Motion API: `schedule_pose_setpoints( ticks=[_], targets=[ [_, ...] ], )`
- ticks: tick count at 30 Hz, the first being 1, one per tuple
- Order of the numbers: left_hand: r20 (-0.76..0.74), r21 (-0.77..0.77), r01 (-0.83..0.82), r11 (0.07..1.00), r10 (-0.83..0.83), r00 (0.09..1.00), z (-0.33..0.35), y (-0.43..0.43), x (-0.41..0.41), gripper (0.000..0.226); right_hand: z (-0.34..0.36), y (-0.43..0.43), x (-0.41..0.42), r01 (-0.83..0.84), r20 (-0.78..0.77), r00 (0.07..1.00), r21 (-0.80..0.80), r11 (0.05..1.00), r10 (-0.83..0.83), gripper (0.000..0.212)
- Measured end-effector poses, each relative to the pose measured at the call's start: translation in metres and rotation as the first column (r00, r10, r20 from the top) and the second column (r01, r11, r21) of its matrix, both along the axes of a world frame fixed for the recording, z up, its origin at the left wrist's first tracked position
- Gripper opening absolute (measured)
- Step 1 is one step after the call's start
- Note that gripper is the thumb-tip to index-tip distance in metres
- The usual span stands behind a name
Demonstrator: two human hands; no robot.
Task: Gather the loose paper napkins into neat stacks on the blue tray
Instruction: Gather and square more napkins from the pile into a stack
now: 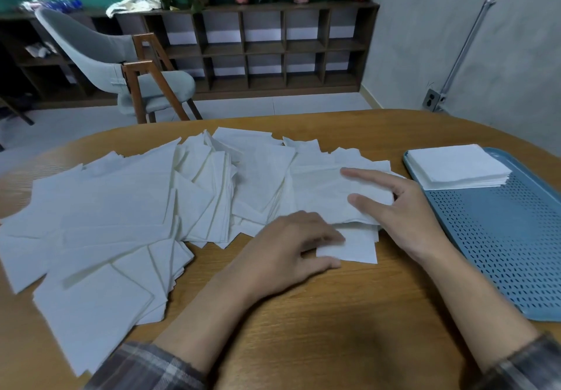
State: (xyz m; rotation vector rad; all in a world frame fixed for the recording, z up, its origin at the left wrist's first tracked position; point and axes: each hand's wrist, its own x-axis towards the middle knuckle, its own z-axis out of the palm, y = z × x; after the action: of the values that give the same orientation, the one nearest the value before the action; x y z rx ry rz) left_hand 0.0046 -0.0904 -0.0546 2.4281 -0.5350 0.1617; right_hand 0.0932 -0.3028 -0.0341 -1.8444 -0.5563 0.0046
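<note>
- Watching the head cam feed remotely, here's what I've got.
- The right hand (403, 207) is clamped on a small bundle (328, 198) of white napkins. The thumb and index finger lie on top, and the other fingers are hidden behind it.
- The bundle sticks out leftward from that palm, lying nearly flat. Its near edge is lifted a bit off the papers below. It looks roughly square to me, so I can't call a real long axis.
- The left hand (291, 247) sits just near-left of that grip with its fingers bent. The fingertips are down on a single napkin (355, 251) and the thumb is by its near edge. I honestly can't tell if it's pinching or just pressing.
- That napkin lies flat on the wooden table (303, 329), right under the bundle. It pokes out toward me, with its edges slightly skewed to the table edge.
- Left of both hands, the loose napkins (121, 207) are fanned out in overlapping heaps with corners pointing all over.
- Just right of the right hand is the blue tray (501, 253). Its long axis runs from far to near, slanting right.
- A neat stack (455, 166) sits in the tray's far-left corner, beyond the right hand's knuckles. It's squared up with the rim.
</note>
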Motion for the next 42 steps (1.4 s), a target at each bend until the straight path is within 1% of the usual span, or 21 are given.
schedule_pose_setpoints(
  ticks=[2,7,8,9,11,12,16,18,20,22,24,27,28,30,31,32,35,37,39,41,42],
  targets=[
    [-0.046,0.047,0.014,0.999,-0.012,0.999,-0.003,-0.002,0.001,0.033,0.0,0.0,0.001,0.011,0.009,1.0,-0.001,1.0,-0.011,0.042],
    [0.023,0.069,-0.014,0.997,0.013,1.0,-0.005,0.0,0.001,0.017,-0.001,0.0,0.001,0.027,-0.012,1.0,-0.006,1.0,-0.027,0.042],
    [0.031,0.052,-0.023,0.998,0.021,0.999,-0.004,-0.001,0.0,0.014,-0.001,-0.001,0.002,0.022,-0.021,1.0,0.001,1.0,-0.022,0.043],
    [0.039,0.007,-0.036,0.999,0.035,0.999,-0.001,-0.002,-0.001,0.01,-0.001,-0.001,0.001,0.017,-0.034,0.999,0.01,1.0,-0.017,0.044],
    [0.047,-0.135,-0.08,0.988,0.087,0.995,0.006,-0.001,-0.004,0.002,-0.002,0.0,0.002,0.01,-0.053,0.999,0.028,1.0,-0.008,0.046],
    [0.036,-0.213,-0.111,0.971,0.122,0.992,0.009,0.0,-0.005,0.004,-0.002,0.0,0.002,0.006,-0.054,0.999,0.029,1.0,-0.005,0.046],
    [-0.027,-0.476,-0.195,0.858,0.208,0.978,0.017,0.002,-0.007,0.01,-0.003,0.0,0.002,-0.012,-0.04,0.999,0.014,1.0,0.013,0.045],
    [-0.07,-0.569,-0.231,0.789,0.234,0.97,0.019,0.002,-0.007,0.009,-0.002,0.0,0.002,-0.011,-0.032,0.999,0.01,1.0,0.011,0.043],
    [-0.112,-0.632,-0.27,0.726,0.259,0.959,0.021,0.002,-0.005,0.01,0.001,0.001,0.0,-0.039,-0.034,0.999,0.03,0.999,0.04,0.033],
    [-0.13,-0.652,-0.293,0.7,0.277,0.952,0.022,0.002,-0.004,0.011,0.003,0.003,-0.005,-0.106,-0.067,0.991,0.094,0.99,0.112,0.019],
    [-0.141,-0.66,-0.297,0.69,0.274,0.951,0.023,0.0,-0.004,0.011,0.005,0.008,-0.012,-0.132,-0.077,0.987,0.11,0.985,0.14,0.016],
    [-0.178,-0.635,-0.32,0.703,0.27,0.946,0.029,-0.004,-0.008,0.007,0.002,0.014,-0.017,-0.143,-0.077,0.985,0.11,0.984,0.152,0.011],
    [-0.224,-0.633,-0.327,0.702,0.238,0.945,0.03,-0.005,-0.008,0.012,0.002,0.014,-0.016,-0.116,-0.087,0.988,0.122,0.986,0.127,0.01],
    [-0.312,-0.631,-0.324,0.705,0.152,0.938,0.028,-0.007,-0.008,0.036,0.002,0.013,-0.014,-0.049,-0.114,0.991,0.156,0.986,0.067,0.01],
    [-0.323,-0.621,-0.316,0.717,0.133,0.937,0.027,-0.008,-0.008,0.045,0.002,0.012,-0.013,-0.017,-0.129,0.991,0.17,0.985,0.039,0.01],
    [-0.325,-0.608,-0.317,0.728,0.136,0.936,0.025,-0.009,-0.007,0.049,0.002,0.011,-0.011,0.013,-0.147,0.989,0.185,0.983,0.015,0.01],
    [-0.311,-0.597,-0.383,0.705,0.237,0.921,0.025,-0.005,-0.005,0.049,0.002,0.008,-0.009,0.063,-0.23,0.973,0.261,0.963,-0.002,0.014],
    [-0.252,-0.603,-0.428,0.673,0.348,0.903,0.028,0.002,-0.003,0.047,0.002,0.006,-0.007,0.068,-0.266,0.964,0.247,0.967,0.001,0.015],
    [-0.177,-0.625,-0.437,0.646,0.428,0.886,0.03,0.01,-0.003,0.044,0.003,0.005,-0.007,0.029,-0.289,0.957,0.188,0.982,0.027,0.016],
    [-0.138,-0.611,-0.425,0.668,0.439,0.888,0.032,0.014,-0.003,0.041,0.004,0.007,-0.01,-0.041,-0.298,0.95,0.163,0.986,0.089,0.02],
    [-0.141,-0.598,-0.417,0.685,0.422,0.895,0.033,0.015,-0.003,0.039,0.005,0.008,-0.011,-0.077,-0.296,0.947,0.164,0.983,0.123,0.026]
  ],
)
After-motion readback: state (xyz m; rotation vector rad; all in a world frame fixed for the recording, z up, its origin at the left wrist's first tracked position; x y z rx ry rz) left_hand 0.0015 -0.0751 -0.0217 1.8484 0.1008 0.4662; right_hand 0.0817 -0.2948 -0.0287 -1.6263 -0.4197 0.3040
